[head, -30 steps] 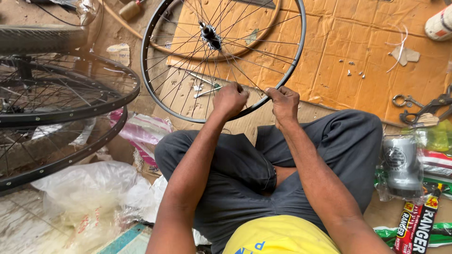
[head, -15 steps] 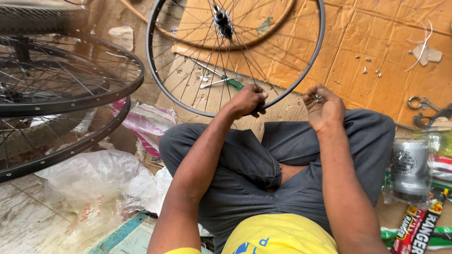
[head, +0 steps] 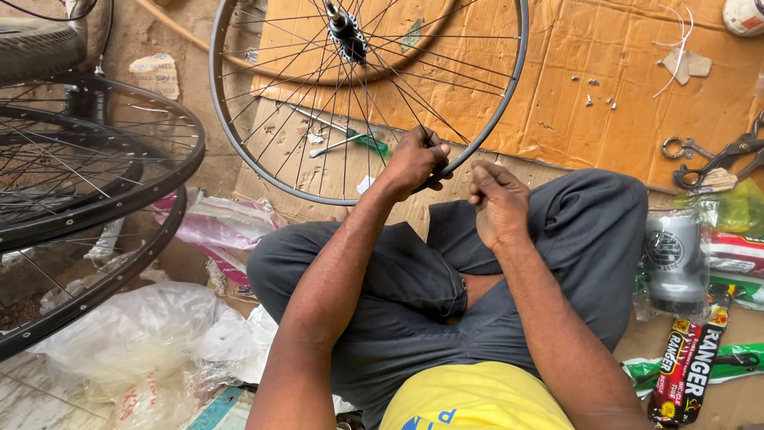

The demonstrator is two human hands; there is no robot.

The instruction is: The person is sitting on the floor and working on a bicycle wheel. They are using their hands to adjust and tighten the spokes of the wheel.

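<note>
Sitting cross-legged on the floor, the person works at a spoked bicycle wheel [head: 366, 95], the largest thing in reach and the landmark for all the rest. It stands tilted on flattened cardboard [head: 637, 87], its hub [head: 346, 36] at the far side and the near arc of its rim just beyond the knees; the rim runs roughly left to right across the person's front at that point.

To the left of the wheel, more dark wheels [head: 87, 199] lie stacked over one another, with crumpled plastic bags [head: 135, 334] nearer the person. To its right, well apart, lie a metal can [head: 675, 263], printed packets [head: 692, 374] and a heap of pliers and scissors [head: 716, 159].

The left hand [head: 415, 159] is the nearer one: it rests on the near arc of the rim, its grip folded round the rim, fingers curled among the lowest spokes. The right hand [head: 497, 203] is just off the rim on the near side, apart from it, over the right knee; its grip is narrow, fingertips pinched together, and whether something small sits between them cannot be told. From that pinch the rim lies forward and slightly left, close by.

Behind the spokes a green-handled screwdriver [head: 350, 143] lies on the cardboard, and past the wheel's right edge sit a few tiny loose metal bits [head: 597, 91].
</note>
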